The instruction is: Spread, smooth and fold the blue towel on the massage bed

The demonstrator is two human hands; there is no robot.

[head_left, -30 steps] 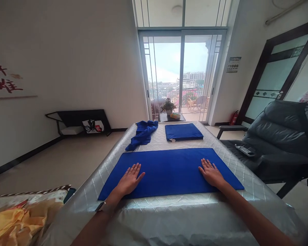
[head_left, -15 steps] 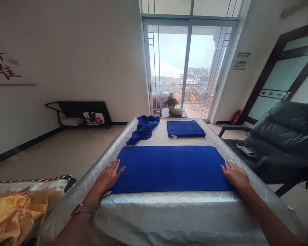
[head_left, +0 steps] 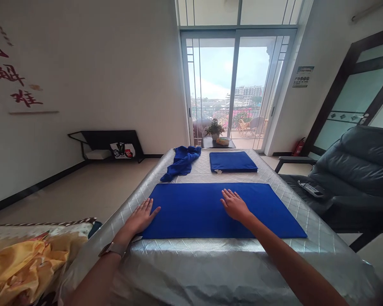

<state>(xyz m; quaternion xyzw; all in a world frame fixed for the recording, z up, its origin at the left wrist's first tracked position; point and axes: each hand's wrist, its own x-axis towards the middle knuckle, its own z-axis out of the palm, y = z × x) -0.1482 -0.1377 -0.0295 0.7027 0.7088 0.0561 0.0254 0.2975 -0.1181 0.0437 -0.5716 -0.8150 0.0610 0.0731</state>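
Note:
A blue cloth [head_left: 191,212], folded into a wide flat rectangle, lies across the near part of the silver-covered table [head_left: 191,263]. At its left edge my left hand [head_left: 142,216] rests flat, fingers outstretched, half on the cloth and half on the table cover. My right hand [head_left: 235,206] is over the cloth right of its middle, palm down with fingers extended; whether it presses on the fabric I cannot tell. Neither hand grips anything. Farther back are a neatly folded blue cloth stack [head_left: 232,161] with a white tag and a crumpled blue cloth [head_left: 182,163].
A dark padded armchair [head_left: 354,170] stands close on the right, with a white power strip [head_left: 311,189] on its seat. Yellow fabric [head_left: 28,267] lies at lower left. Beyond the table, a potted plant [head_left: 215,128] stands before the sliding glass door [head_left: 210,68].
My right hand has left the right edge of the cloth and moved left toward its middle. My left hand stays at the left edge. The view has shifted slightly.

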